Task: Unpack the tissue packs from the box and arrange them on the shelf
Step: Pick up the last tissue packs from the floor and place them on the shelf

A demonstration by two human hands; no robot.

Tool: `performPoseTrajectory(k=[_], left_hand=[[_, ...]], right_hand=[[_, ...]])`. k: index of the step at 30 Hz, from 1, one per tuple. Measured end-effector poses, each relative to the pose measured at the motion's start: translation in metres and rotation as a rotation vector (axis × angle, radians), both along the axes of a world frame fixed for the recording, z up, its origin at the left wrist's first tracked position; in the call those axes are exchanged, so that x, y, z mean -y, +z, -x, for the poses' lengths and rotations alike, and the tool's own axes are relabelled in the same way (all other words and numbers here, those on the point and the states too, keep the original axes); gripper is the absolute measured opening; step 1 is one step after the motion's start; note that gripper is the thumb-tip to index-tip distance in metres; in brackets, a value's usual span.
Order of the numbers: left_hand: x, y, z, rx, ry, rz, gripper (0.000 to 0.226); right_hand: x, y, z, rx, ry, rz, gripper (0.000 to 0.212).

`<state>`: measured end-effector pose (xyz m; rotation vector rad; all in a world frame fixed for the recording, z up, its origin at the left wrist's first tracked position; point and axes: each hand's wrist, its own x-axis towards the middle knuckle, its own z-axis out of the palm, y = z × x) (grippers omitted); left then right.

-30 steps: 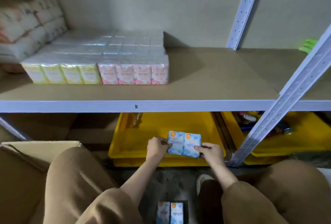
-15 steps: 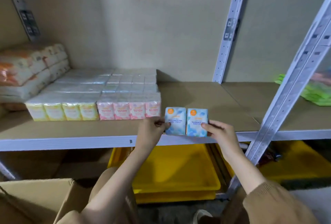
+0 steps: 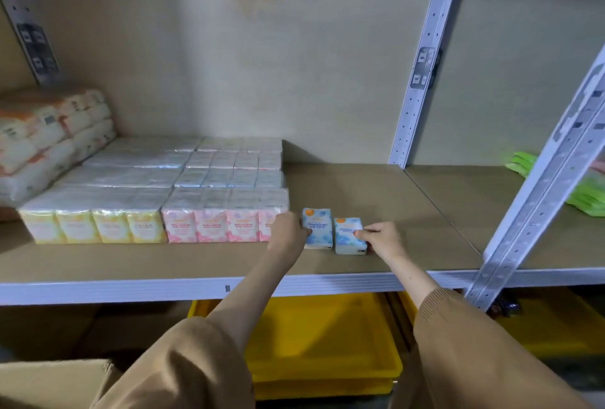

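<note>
Two blue tissue packs stand upright on the brown shelf board (image 3: 376,199), just right of the pink packs (image 3: 222,223). My left hand (image 3: 289,233) grips the left blue pack (image 3: 318,227) at its left side. My right hand (image 3: 381,240) holds the right blue pack (image 3: 348,235) from its right side; that pack sits slightly nearer the shelf front. Yellow packs (image 3: 95,225) line up left of the pink ones, with more wrapped rows behind. A corner of the cardboard box (image 3: 52,382) shows at the bottom left.
Large wrapped tissue bundles (image 3: 49,140) are stacked at the far left of the shelf. A slanted metal upright (image 3: 537,192) crosses the right side, with green packs (image 3: 586,192) beyond it. Yellow trays (image 3: 327,353) sit under the shelf.
Both hands lifted the two blue packs from down by the yellow tray up onto the shelf, then pushed them further in beside the pink row. The packs now stand slightly apart.
</note>
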<state>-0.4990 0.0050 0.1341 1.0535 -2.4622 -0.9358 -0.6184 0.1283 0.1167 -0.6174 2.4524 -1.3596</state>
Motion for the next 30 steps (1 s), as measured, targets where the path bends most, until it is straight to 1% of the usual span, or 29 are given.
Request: performPoseTrajectory(k=[2,4,6,7,9,10,12,15,21,30], left_hand=[[-0.001,-0.003,0.0,0.083,-0.026,0.088,0.021],[-0.004,-0.004,-0.003,0.13,-0.062,0.215,0.023],[-0.006,-0.008,-0.003,0.122,-0.14,0.331,0.029],[-0.007,-0.011,-0.003,0.116,-0.195,0.375,0.032],[-0.008,-0.015,-0.003,0.146,-0.305,0.449,0.036],[-0.007,-0.018,-0.002,0.179,-0.334,0.474,0.036],[-0.003,-0.022,0.002,0.238,-0.347,0.502,0.032],[0.002,-0.027,0.01,0.275,-0.331,0.532,0.028],[0.008,-0.029,0.027,0.327,-0.316,0.579,0.03],[0.016,-0.025,0.039,0.355,-0.291,0.586,0.031]], right_hand=[[0.0,0.001,0.0,-0.114,0.017,-0.077,0.027],[-0.002,0.005,-0.001,-0.246,0.055,-0.092,0.032],[-0.005,0.009,-0.002,-0.36,0.175,-0.119,0.034],[-0.007,0.01,-0.003,-0.397,0.251,-0.166,0.036],[-0.009,0.009,-0.004,-0.484,0.381,-0.326,0.039],[-0.009,0.008,-0.004,-0.526,0.421,-0.4,0.039],[-0.007,0.004,-0.004,-0.575,0.437,-0.457,0.036],[-0.002,0.001,0.0,-0.594,0.391,-0.443,0.034],[0.014,-0.001,0.014,-0.566,0.304,-0.403,0.03],[0.035,-0.002,0.02,-0.528,0.295,-0.358,0.032]])
